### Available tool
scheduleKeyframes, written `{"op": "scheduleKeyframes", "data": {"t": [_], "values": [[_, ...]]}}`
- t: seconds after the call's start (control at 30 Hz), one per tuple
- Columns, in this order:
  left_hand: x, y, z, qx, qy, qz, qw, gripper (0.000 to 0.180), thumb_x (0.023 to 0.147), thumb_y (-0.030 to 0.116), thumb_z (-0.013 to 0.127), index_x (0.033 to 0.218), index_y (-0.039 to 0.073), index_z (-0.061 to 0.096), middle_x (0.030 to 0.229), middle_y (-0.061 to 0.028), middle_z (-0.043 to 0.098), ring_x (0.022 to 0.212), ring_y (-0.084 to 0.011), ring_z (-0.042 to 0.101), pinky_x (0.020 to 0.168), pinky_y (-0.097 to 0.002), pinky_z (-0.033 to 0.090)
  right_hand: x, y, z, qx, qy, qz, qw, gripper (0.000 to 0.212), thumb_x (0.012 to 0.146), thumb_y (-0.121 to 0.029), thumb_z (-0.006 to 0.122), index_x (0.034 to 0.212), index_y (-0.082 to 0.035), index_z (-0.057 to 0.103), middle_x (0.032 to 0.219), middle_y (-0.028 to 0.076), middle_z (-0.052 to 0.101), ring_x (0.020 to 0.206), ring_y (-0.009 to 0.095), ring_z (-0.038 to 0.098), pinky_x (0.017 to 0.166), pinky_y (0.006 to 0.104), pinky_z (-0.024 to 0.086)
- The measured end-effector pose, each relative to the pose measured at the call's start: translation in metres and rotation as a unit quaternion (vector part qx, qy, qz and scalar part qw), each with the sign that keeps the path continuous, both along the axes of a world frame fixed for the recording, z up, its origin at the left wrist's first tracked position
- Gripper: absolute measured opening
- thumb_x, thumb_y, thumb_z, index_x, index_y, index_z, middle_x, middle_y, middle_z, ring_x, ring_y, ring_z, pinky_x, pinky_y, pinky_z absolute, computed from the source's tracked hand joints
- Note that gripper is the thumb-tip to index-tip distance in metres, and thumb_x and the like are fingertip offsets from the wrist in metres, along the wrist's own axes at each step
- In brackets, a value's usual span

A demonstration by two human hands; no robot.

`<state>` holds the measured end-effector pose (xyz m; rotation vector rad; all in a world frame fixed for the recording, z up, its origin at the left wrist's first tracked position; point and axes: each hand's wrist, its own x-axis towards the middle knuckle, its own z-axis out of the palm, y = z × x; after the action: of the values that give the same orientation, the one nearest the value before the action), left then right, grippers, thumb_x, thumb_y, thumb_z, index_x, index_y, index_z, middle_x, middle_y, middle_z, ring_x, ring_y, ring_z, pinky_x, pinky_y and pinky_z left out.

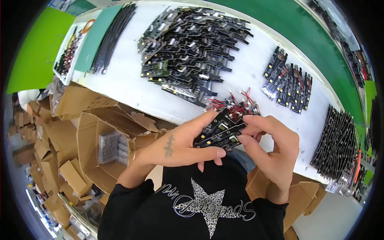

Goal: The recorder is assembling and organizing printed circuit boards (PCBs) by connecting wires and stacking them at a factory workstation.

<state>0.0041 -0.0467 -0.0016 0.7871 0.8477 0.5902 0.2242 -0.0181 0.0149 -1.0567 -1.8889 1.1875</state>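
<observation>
Left hand: the left hand (176, 146) comes in from the lower edge, palm down, with a small dark tattoo on its back; its grip is closed on a black circuit board (221, 130), thumb under the near edge and index finger laid along the top.
Right hand: the right hand (272, 148) meets the same board from the right; its grip is closed on the board's right end, fingertips (245, 139) pinching it.
Held board: long, black, with small pale parts on its face, held tilted above the near edge of the table (132, 88), just in front of the person's chest.
Red wires: a loose bunch of red wire leads with small connectors (236, 105) lies on the table just beyond the held board, touching or nearly touching its far end; I cannot tell which.
Big pile: a large heap of black boards (188, 44) covers the middle of the white table.
Right groups: a smaller laid-out group of boards (288, 82) sits to the right, and a dense row of dark strips (338, 144) lies at the far right edge.
Left end: a bundle of long black strips (112, 38) and a green mat (94, 38) lie at the table's left end.
Below the table: open cardboard boxes (100, 136) stand to the person's left, one holding a clear tray of small parts (113, 147).
</observation>
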Motion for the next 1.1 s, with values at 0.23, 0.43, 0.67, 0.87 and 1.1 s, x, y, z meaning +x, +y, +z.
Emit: {"op": "scheduleKeyframes", "data": {"t": [0.23, 0.43, 0.67, 0.87, 1.1], "values": [[-0.042, 0.011, 0.016, 0.146, 0.118, 0.155, 0.970, 0.045, 0.086, -0.003, 0.051, 0.131, -0.007, 0.047, 0.103, -0.0193, 0.068, 0.079, -0.0213, 0.069, 0.056, -0.0266, 0.059, 0.001, 0.009, -0.011, 0.115, 0.042, -0.084, 0.989, 0.026, 0.075, 0.013, 0.068, 0.100, 0.004, 0.067, 0.090, 0.013, 0.067, 0.073, 0.016, 0.061, 0.066, 0.0250, 0.049], [-0.110, 0.041, 0.015, 0.278, 0.256, 0.261, 0.888, 0.027, 0.087, -0.003, 0.056, 0.114, -0.001, 0.056, 0.098, -0.0049, 0.063, 0.081, -0.0093, 0.056, 0.063, -0.0251, 0.050, 0.011, 0.008, -0.020, 0.051, 0.033, -0.123, 0.990, 0.019, 0.080, 0.010, 0.064, 0.098, 0.005, 0.066, 0.089, 0.012, 0.067, 0.077, 0.015, 0.060, 0.070, 0.0254, 0.048], [-0.111, 0.048, -0.002, 0.368, 0.451, 0.216, 0.784, 0.038, 0.088, 0.005, 0.062, 0.126, 0.009, 0.061, 0.120, -0.0065, 0.058, 0.103, -0.0154, 0.055, 0.069, -0.0260, 0.048, 0.023, 0.004, -0.022, 0.023, 0.031, -0.152, 0.988, 0.018, 0.082, 0.009, 0.064, 0.099, 0.005, 0.066, 0.088, 0.011, 0.066, 0.078, 0.015, 0.061, 0.071, 0.0250, 0.048], [-0.083, 0.042, -0.015, 0.406, 0.524, 0.276, 0.696, 0.043, 0.091, 0.008, 0.063, 0.133, 0.012, 0.056, 0.131, -0.0082, 0.053, 0.113, -0.0198, 0.055, 0.080, -0.0298, 0.048, 0.050, 0.009, -0.020, 0.073, -0.021, -0.286, 0.955, 0.013, 0.087, 0.003, 0.065, 0.100, 0.005, 0.066, 0.087, 0.008, 0.065, 0.077, 0.013, 0.059, 0.070, 0.0235, 0.047], [-0.079, 0.020, -0.028, 0.504, 0.539, 0.345, 0.580, 0.034, 0.097, 0.004, 0.056, 0.130, 0.002, 0.053, 0.136, -0.0129, 0.051, 0.117, -0.0204, 0.053, 0.086, -0.0296, 0.045, 0.086, 0.038, -0.038, 0.143, -0.261, -0.403, 0.866, 0.026, 0.085, -0.016, 0.072, 0.105, -0.001, 0.069, 0.093, 0.009, 0.065, 0.081, 0.021, 0.061, 0.068, 0.0317, 0.048]]}}
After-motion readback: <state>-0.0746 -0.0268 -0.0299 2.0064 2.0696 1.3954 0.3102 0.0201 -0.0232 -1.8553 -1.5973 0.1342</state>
